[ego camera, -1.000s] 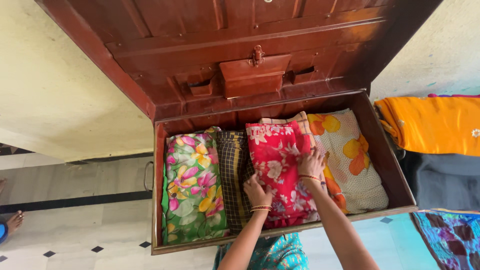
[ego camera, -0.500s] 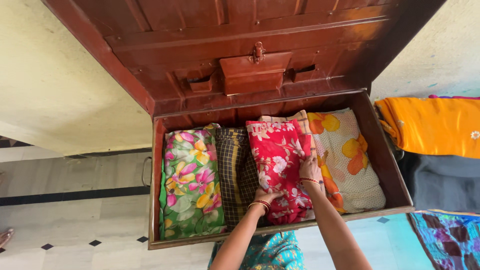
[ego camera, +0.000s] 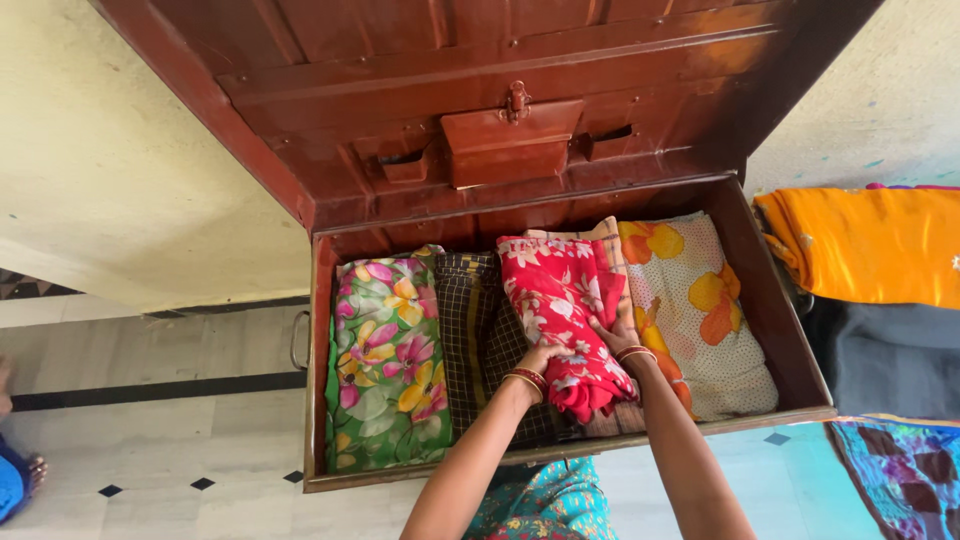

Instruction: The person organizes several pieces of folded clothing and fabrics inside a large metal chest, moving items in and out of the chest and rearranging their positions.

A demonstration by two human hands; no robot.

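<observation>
A folded red floral cloth stands on edge in an open brown metal trunk, its near end lifted a little. My left hand grips its left side near the near end, fingers tucked under the fold. My right hand grips its right side, fingers pushed between it and a striped beige cloth. Left of it lies a dark checked cloth, then a green floral cloth. A cream cloth with orange flowers fills the trunk's right end.
The trunk's lid stands open against a cream wall. An orange cloth, a grey cloth and a blue-purple cloth lie to the right. White tiled floor spreads left, with another person's foot at the edge.
Both hands slid from the top of the red cloth down to its sides and took hold of it. Its near end now lifts off the cloths beside it.
</observation>
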